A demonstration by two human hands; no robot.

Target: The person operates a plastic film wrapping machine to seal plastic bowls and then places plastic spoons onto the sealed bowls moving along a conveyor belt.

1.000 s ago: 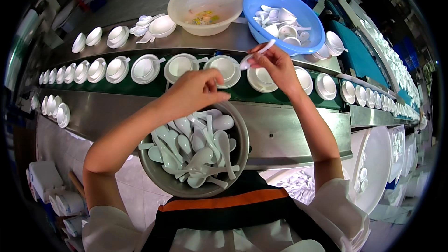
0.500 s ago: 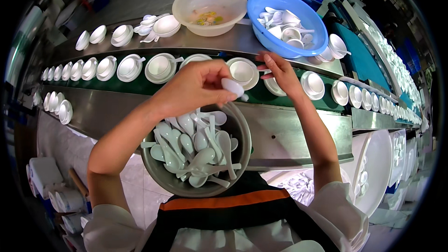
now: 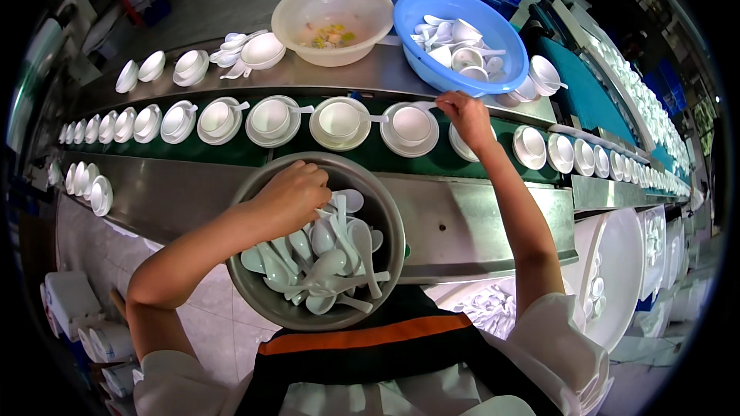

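My left hand (image 3: 293, 196) reaches into a metal bowl (image 3: 395, 223) heaped with white soup spoons (image 3: 327, 262). Its fingers are curled over the spoons at the upper part of the heap, and their tips are hidden. Farther right, my right hand (image 3: 465, 114) is closed in a pinch on the handle of a white spoon (image 3: 424, 105). This spoon lies at the back rim of a small white bowl (image 3: 411, 125) standing on a saucer. To its left stands another small bowl (image 3: 339, 120) with a spoon handle sticking out rightward.
Rows of bowl-and-saucer sets run along a green belt (image 3: 297, 146). Behind it, on a metal shelf (image 3: 231, 85), stand a cream basin (image 3: 385, 19) with food scraps and a blue basin (image 3: 518, 62) with dishes. A white tub (image 3: 624, 262) stands at the right.
My left hand has gone from above the belt, where it held a spoon, down into the metal bowl. My right hand's fingers have closed on a spoon handle. The dish sets have shifted along the belt.
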